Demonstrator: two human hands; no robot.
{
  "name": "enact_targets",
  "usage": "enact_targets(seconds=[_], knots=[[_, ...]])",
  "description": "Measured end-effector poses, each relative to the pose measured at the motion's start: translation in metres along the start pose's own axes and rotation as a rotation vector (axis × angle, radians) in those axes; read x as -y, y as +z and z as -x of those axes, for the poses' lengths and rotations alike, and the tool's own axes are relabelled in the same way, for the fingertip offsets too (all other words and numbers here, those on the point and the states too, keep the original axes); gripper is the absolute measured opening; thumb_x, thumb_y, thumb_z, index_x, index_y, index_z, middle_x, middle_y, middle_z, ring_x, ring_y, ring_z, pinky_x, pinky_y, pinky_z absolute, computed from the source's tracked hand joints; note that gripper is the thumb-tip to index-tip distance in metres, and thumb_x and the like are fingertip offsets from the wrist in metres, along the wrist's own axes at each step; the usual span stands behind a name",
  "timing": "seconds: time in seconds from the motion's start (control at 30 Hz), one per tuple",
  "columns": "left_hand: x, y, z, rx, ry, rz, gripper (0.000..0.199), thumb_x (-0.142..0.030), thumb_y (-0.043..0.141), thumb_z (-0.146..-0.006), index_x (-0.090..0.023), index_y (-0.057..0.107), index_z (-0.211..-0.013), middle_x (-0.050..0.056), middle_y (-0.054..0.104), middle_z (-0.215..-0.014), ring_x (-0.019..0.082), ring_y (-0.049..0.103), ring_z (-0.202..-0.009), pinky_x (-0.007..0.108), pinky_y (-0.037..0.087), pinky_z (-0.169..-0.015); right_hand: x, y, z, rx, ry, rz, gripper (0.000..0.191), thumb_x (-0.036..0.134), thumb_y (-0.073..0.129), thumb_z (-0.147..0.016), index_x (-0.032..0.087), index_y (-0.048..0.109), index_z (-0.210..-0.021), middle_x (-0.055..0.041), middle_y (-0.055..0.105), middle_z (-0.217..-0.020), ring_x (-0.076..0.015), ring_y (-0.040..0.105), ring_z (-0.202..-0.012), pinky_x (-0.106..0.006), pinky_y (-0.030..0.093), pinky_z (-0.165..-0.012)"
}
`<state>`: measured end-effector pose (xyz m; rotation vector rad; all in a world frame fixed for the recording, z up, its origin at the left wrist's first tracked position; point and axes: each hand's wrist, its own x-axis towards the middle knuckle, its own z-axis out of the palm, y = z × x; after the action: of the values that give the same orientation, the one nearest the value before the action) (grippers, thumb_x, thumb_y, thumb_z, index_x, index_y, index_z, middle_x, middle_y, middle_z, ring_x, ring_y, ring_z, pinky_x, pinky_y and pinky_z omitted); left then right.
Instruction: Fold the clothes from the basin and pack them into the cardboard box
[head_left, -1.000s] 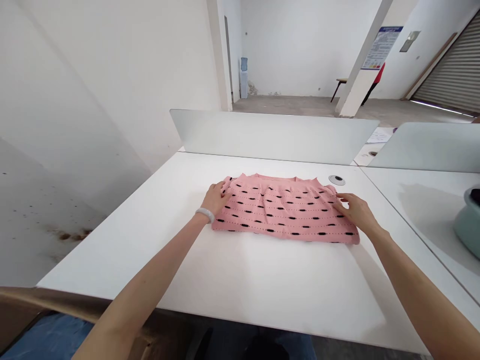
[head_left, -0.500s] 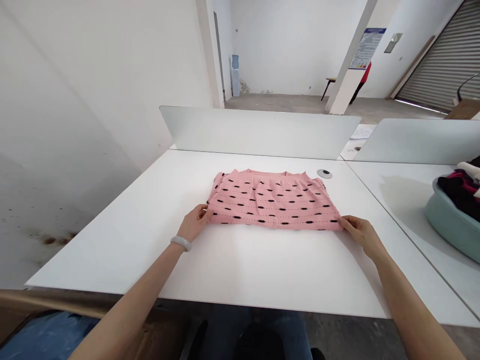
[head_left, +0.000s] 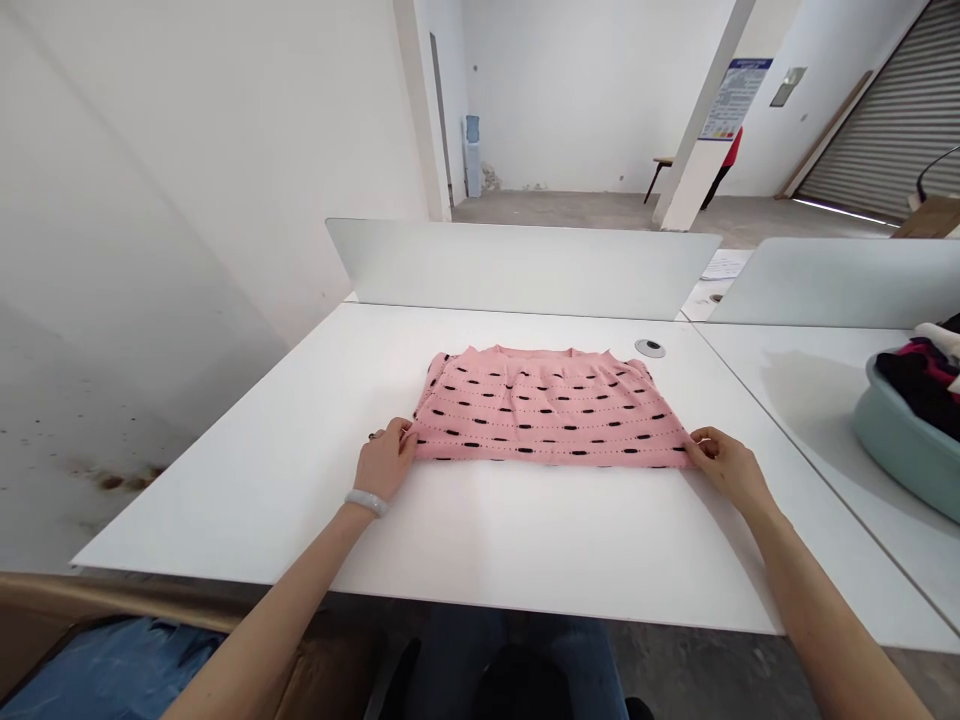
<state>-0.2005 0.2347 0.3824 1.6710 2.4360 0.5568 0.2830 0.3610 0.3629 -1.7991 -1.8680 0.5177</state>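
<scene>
Notably, L hand (head_left: 385,460) and R hand (head_left: 727,470) pinch pink knit top (head_left: 551,408) hem, fingers closed; uneven pull risks skewed fold on white desk (head_left: 225,490).

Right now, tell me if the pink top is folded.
Folded: the pink top lies as a rectangle, no sleeves spread, the left hand and right hand at its near corners.

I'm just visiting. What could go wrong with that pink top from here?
The left hand and right hand are only at the near edge of the pink knit top, so it might slip or shift. Its surface looks slightly rumpled, so creases could get pressed in. The round grommet in the white table lies close by and might snag the knit.
</scene>
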Motion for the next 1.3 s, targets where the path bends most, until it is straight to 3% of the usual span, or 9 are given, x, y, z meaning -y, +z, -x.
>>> enact_targets(seconds=[0.13, 0.23, 0.33, 0.4, 0.53, 0.73, 0.97, 1.17, 1.3], knots=[[-0.001, -0.001, 0.008, 0.016, 0.064, -0.085, 0.039, -0.030, 0.034, -0.090, -0.020, 0.044, -0.126, 0.004, 0.065, -0.080, 0.025, 0.059, -0.083, 0.035, 0.046, -0.073, 0.001, 0.002, 0.003, -0.016, -0.008, 0.056, 0.019, 0.042, 0.049, -0.077, 0.024, 0.054, -0.079, 0.0012, 0.058, -0.061, -0.0147, 0.048, -0.053, -0.027, 0.036, -0.051], [-0.007, -0.003, 0.012, -0.006, 0.117, -0.163, 0.044, -0.029, 0.035, -0.090, -0.020, 0.046, -0.132, 0.009, 0.064, -0.098, 0.027, 0.057, -0.092, 0.039, 0.048, -0.078, 0.005, 0.003, 0.007, -0.008, -0.047, 0.099, 0.020, 0.042, 0.047, -0.079, 0.024, 0.056, -0.078, -0.0002, 0.059, -0.066, -0.0157, 0.050, -0.057, -0.029, 0.040, -0.055], [-0.016, -0.002, 0.012, -0.137, 0.221, -0.184, 0.049, -0.025, 0.036, -0.089, -0.018, 0.043, -0.137, 0.016, 0.049, -0.130, 0.032, 0.045, -0.121, 0.044, 0.046, -0.091, 0.013, 0.005, 0.009, -0.142, -0.141, 0.135, 0.032, 0.046, 0.044, -0.083, 0.023, 0.060, -0.099, -0.0066, 0.064, -0.098, -0.0204, 0.058, -0.076, -0.034, 0.047, -0.066], [-0.023, 0.001, 0.012, -0.162, 0.327, -0.183, 0.052, -0.025, 0.032, -0.092, -0.017, 0.035, -0.142, 0.015, 0.034, -0.146, 0.032, 0.025, -0.138, 0.048, 0.038, -0.103, 0.017, 0.008, 0.008, -0.225, -0.249, 0.156, 0.047, 0.047, 0.039, -0.087, 0.021, 0.052, -0.124, -0.0110, 0.053, -0.129, -0.0259, 0.057, -0.103, -0.038, 0.049, -0.081], [-0.032, 0.016, 0.013, 0.032, 0.407, -0.263, 0.056, -0.036, 0.022, -0.096, -0.014, 0.029, -0.147, 0.012, 0.023, -0.154, 0.028, 0.014, -0.143, 0.051, 0.021, -0.113, 0.016, 0.018, 0.007, -0.081, -0.443, 0.250, 0.059, 0.047, 0.030, -0.092, 0.018, 0.029, -0.144, -0.0116, 0.026, -0.151, -0.0280, 0.032, -0.135, -0.045, 0.037, -0.105], [-0.029, 0.023, 0.016, 0.221, 0.369, -0.358, 0.066, -0.050, 0.017, -0.095, -0.012, 0.023, -0.149, 0.011, 0.015, -0.155, 0.027, 0.019, -0.143, 0.053, 0.016, -0.114, -0.003, 0.028, 0.006, 0.073, -0.441, 0.369, 0.059, 0.048, 0.020, -0.095, 0.019, 0.025, -0.146, -0.0101, 0.024, -0.153, -0.0249, 0.030, -0.137, -0.051, 0.023, -0.113], [-0.039, 0.016, 0.017, 0.242, 0.318, -0.342, 0.074, -0.058, 0.020, -0.092, -0.010, 0.024, -0.148, 0.013, 0.016, -0.155, 0.029, 0.016, -0.143, 0.055, 0.013, -0.114, 0.003, 0.025, 0.004, 0.047, -0.344, 0.158, 0.058, 0.053, 0.031, -0.091, 0.021, 0.038, -0.140, -0.0077, 0.030, -0.151, -0.0256, 0.034, -0.135, -0.045, 0.033, -0.109], [-0.087, 0.019, 0.011, 0.199, 0.437, -0.228, 0.068, -0.053, 0.020, -0.094, -0.013, 0.022, -0.149, 0.011, 0.018, -0.155, 0.027, 0.012, -0.144, 0.052, 0.011, -0.116, 0.019, 0.005, -0.022, -0.080, -0.011, -0.083, 0.051, 0.051, 0.043, -0.085, 0.018, 0.055, -0.122, -0.0127, 0.057, -0.126, -0.0252, 0.059, -0.107, -0.037, 0.048, -0.088], [-0.133, 0.028, 0.000, 0.269, 0.480, -0.184, 0.068, -0.050, 0.014, -0.095, -0.008, 0.019, -0.149, 0.013, 0.012, -0.156, 0.026, 0.008, -0.144, 0.049, 0.015, -0.116, 0.030, -0.006, -0.046, 0.037, 0.136, -0.115, 0.044, 0.051, 0.044, -0.085, 0.017, 0.062, -0.106, -0.0102, 0.067, -0.100, -0.0219, 0.066, -0.085, -0.034, 0.048, -0.078]])
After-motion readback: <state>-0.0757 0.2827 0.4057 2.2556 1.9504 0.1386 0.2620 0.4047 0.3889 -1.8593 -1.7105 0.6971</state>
